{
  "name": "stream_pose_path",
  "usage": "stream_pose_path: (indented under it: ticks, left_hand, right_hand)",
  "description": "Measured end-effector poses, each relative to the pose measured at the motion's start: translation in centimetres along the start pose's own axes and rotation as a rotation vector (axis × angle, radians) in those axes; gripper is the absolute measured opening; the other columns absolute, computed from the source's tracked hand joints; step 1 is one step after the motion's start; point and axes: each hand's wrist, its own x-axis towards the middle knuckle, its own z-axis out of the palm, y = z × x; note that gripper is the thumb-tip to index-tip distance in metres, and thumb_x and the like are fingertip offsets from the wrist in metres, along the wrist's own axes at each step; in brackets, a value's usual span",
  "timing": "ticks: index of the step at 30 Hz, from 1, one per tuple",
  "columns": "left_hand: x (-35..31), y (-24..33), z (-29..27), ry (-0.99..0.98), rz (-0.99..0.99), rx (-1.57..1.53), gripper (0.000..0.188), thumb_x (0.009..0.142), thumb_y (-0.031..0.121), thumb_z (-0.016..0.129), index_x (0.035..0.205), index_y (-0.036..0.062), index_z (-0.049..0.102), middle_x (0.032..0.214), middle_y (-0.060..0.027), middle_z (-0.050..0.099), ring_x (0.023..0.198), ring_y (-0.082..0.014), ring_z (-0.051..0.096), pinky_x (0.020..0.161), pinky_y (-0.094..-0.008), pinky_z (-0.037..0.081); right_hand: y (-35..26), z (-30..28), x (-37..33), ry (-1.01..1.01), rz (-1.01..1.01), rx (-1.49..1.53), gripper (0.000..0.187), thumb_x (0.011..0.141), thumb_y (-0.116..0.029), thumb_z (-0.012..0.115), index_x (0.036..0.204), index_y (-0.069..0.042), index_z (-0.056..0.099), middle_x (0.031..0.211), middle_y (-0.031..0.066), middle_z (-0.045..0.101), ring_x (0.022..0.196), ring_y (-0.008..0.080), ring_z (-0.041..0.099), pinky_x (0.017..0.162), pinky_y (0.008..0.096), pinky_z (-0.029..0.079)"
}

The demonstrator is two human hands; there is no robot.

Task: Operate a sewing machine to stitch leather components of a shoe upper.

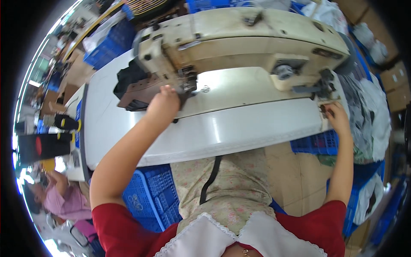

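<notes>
A cream industrial sewing machine point(239, 47) stands on a white table point(201, 132) in front of me. Under its needle end lies a brown leather shoe upper point(143, 91) with a row of small holes along one edge and black lining point(128, 75) behind it. My left hand point(165, 105) grips the upper's near edge, fingers closed, right beside the presser foot point(188, 83). At the table's right end my right hand point(339, 118) has its fingers curled on a small dark part, which they mostly hide. Just beyond that hand sits the machine's bobbin winder point(319, 88).
Blue crates stand under the table at left point(150, 195) and right point(317, 143). Grey and white cloth point(364, 115) is heaped beyond the right end. Another blue crate point(112, 43) is at far left. A person in a pink top point(68, 199) sits at left.
</notes>
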Motion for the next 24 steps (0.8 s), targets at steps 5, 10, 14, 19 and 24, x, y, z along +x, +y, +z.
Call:
stream_pose_path:
  ticks: [5, 10, 14, 19, 24]
  left_hand:
    - [-1.1, 0.3, -3.4, -0.177, -0.058, -0.237, 0.046, 0.079, 0.018, 0.061, 0.116, -0.0110, 0.059, 0.123, -0.0283, 0.058, 0.113, -0.0378, 0.056, 0.094, -0.0376, 0.048]
    - [-3.7, 0.6, -1.3, 0.129, -0.147, -0.476, 0.067, 0.067, 0.018, 0.070, 0.124, -0.0120, 0.050, 0.134, -0.0279, 0.048, 0.128, -0.0370, 0.045, 0.109, -0.0421, 0.036]
    - [-4.1, 0.8, -0.7, 0.204, -0.187, -0.549, 0.070, 0.065, 0.018, 0.070, 0.127, -0.0076, 0.050, 0.136, -0.0253, 0.048, 0.130, -0.0351, 0.044, 0.109, -0.0417, 0.035]
    - [-3.3, 1.4, 0.0, 0.311, -0.236, -0.594, 0.056, 0.081, 0.029, 0.060, 0.128, -0.0010, 0.050, 0.131, -0.0190, 0.052, 0.129, -0.0315, 0.044, 0.107, -0.0404, 0.036]
    - [-2.8, 1.3, -1.7, 0.334, -0.222, -0.687, 0.036, 0.081, 0.021, 0.058, 0.112, 0.0029, 0.059, 0.108, -0.0140, 0.064, 0.100, -0.0300, 0.061, 0.092, -0.0410, 0.046]
  right_hand:
    - [-0.3, 0.3, -0.8, 0.228, -0.119, 0.119, 0.010, 0.092, -0.010, 0.056, 0.098, -0.001, 0.056, 0.098, 0.0123, 0.062, 0.093, 0.0273, 0.060, 0.082, 0.0357, 0.047]
    - [-16.6, 0.5, -2.8, 0.148, 0.328, 1.295, 0.026, 0.102, -0.027, 0.044, 0.113, -0.006, 0.053, 0.085, 0.0030, 0.059, 0.065, 0.0119, 0.056, 0.057, 0.0250, 0.046]
    - [-30.5, 4.0, -2.6, -0.378, 0.138, 1.863, 0.036, 0.097, -0.033, 0.057, 0.119, -0.005, 0.054, 0.074, -0.0040, 0.046, 0.056, 0.0051, 0.040, 0.048, 0.0186, 0.034]
    - [-44.4, 7.7, 2.8, 0.266, -0.370, 1.250, 0.074, 0.084, -0.003, 0.067, 0.146, 0.002, 0.029, 0.082, 0.0023, 0.056, 0.064, 0.0082, 0.049, 0.057, 0.0229, 0.043]
    - [-48.0, 8.5, 6.3, 0.546, -0.307, 0.950, 0.089, 0.086, -0.013, 0.070, 0.149, 0.004, 0.010, 0.102, 0.0115, 0.062, 0.064, 0.0152, 0.054, 0.063, 0.0268, 0.049]
